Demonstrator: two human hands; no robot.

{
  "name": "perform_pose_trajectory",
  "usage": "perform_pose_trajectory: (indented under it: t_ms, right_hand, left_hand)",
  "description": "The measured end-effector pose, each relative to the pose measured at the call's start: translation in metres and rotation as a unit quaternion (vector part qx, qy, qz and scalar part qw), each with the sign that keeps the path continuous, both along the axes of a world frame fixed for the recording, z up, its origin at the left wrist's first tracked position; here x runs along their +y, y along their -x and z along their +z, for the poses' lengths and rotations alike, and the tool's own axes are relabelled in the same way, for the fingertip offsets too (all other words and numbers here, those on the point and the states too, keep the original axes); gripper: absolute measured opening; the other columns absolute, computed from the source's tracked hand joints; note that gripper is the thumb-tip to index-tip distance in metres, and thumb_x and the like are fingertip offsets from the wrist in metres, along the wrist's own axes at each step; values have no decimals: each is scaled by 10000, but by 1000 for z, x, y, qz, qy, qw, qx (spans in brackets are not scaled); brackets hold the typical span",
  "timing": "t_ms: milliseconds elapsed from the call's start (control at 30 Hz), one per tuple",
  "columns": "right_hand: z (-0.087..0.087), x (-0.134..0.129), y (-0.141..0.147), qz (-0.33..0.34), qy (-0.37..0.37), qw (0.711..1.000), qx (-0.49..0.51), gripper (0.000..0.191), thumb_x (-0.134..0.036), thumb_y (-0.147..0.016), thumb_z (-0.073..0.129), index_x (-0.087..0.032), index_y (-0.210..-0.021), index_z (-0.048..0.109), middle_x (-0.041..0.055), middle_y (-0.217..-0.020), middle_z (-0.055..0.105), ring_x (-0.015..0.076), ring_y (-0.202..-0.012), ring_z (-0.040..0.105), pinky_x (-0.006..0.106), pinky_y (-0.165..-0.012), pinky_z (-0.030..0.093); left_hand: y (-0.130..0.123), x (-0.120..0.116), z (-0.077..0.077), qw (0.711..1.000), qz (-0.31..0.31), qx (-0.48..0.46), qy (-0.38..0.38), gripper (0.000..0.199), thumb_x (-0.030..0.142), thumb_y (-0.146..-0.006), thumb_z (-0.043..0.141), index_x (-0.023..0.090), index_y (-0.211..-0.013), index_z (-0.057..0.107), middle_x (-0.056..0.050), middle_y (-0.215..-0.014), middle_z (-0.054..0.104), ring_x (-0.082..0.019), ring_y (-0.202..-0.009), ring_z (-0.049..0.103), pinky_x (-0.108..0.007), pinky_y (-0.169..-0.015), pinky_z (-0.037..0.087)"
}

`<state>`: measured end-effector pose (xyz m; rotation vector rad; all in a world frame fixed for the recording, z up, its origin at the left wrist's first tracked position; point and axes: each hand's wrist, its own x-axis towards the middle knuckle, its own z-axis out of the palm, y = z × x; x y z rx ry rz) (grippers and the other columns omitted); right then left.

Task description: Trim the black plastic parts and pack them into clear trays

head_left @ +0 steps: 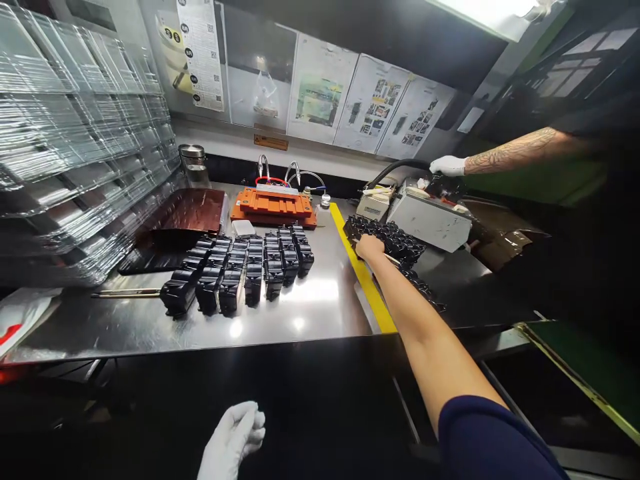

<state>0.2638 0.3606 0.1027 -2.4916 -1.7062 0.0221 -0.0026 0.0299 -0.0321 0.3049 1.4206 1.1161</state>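
My right hand (371, 247), bare, reaches across the yellow tape strip to a group of black plastic parts (400, 241) on the right of the metal table. Its fingers are curled at the near left edge of that group, and what they grip, if anything, is too small to make out. My left hand (234, 437), in a white glove, hangs low in front of the table edge with its fingers bent and touches no object. Several rows of black parts (254, 270) stand on the table left of the tape.
An orange fixture (274, 206) sits at the back of the metal table (320, 307). Stacked clear trays (75, 133) rise at the left, beside a brown bin (193, 209). At the right, another person's gloved hand (448, 166) is over a grey box (429, 219).
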Motion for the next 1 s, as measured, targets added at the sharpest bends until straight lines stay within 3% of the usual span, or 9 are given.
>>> perform_pose_trajectory:
  t_ms: [167,300,367,467,567,633,667,833,1000]
  right_hand:
    - [-20,-40,4,39,23,999,-15,365,-328,-883,553,-117,-1181,568,220,-1105,654,311,-1055,633,370,-856,460]
    - [-36,-117,10,70,13,997,9,362,-367,-861,542,-205,-1184,567,114,-993,704,256,-950,661,326,-801,463]
    - [-45,-161,11,87,2,991,100,328,-379,-834,559,-204,-1109,594,73,-902,702,218,-837,661,304,-742,467]
    - [-59,-221,19,138,16,941,309,325,-404,-802,589,-170,-1028,598,29,-739,649,171,-684,615,274,-643,462]
    - [-67,-257,31,242,107,870,417,370,-418,-792,615,-167,-1064,601,6,-723,627,138,-632,582,245,-588,442]
    - [-65,-262,34,301,165,840,420,365,-432,-785,642,-185,-1053,620,6,-759,642,133,-646,589,237,-590,436]
    - [-62,-260,34,316,167,842,405,352,-444,-797,635,-195,-1046,624,10,-791,654,140,-678,601,241,-608,440]
    - [-60,-225,31,305,27,926,221,261,-376,-970,366,-215,-981,572,40,-875,671,175,-784,625,276,-673,417]
    - [-82,-208,46,384,-61,914,113,276,-333,-977,395,-200,-796,557,53,-762,652,166,-699,601,256,-639,378]
  left_hand:
    - [-13,10,8,995,-97,-15,-29,506,574,-606,765,141,-837,642,-43,-739,680,-167,-674,612,-311,-695,516]
    - [-13,27,18,986,-160,2,-35,530,566,-601,763,134,-887,654,-71,-777,704,-186,-698,629,-331,-712,517]
    - [-14,38,24,986,-158,26,-45,574,555,-600,758,122,-964,657,-101,-858,722,-200,-739,642,-332,-708,518]
    - [-23,55,34,981,-160,80,-72,663,558,-668,696,118,-1155,606,-118,-975,719,-199,-751,645,-315,-649,509]
    - [-34,66,41,964,-212,106,-122,628,536,-755,622,128,-1229,565,-95,-952,724,-216,-798,663,-333,-703,522]
    - [-36,66,42,952,-242,110,-151,524,496,-778,617,147,-1168,607,-88,-990,728,-243,-912,670,-354,-813,520]
    - [-36,64,42,949,-251,113,-155,480,480,-785,616,156,-1139,627,-88,-1029,725,-253,-962,664,-357,-853,512]
    - [-20,37,41,952,-266,106,-109,484,501,-819,573,159,-1156,640,-79,-1035,727,-244,-934,661,-324,-811,522]
    - [-11,14,42,953,-255,138,-86,434,501,-838,560,172,-1102,659,-47,-934,724,-198,-819,642,-280,-752,511]
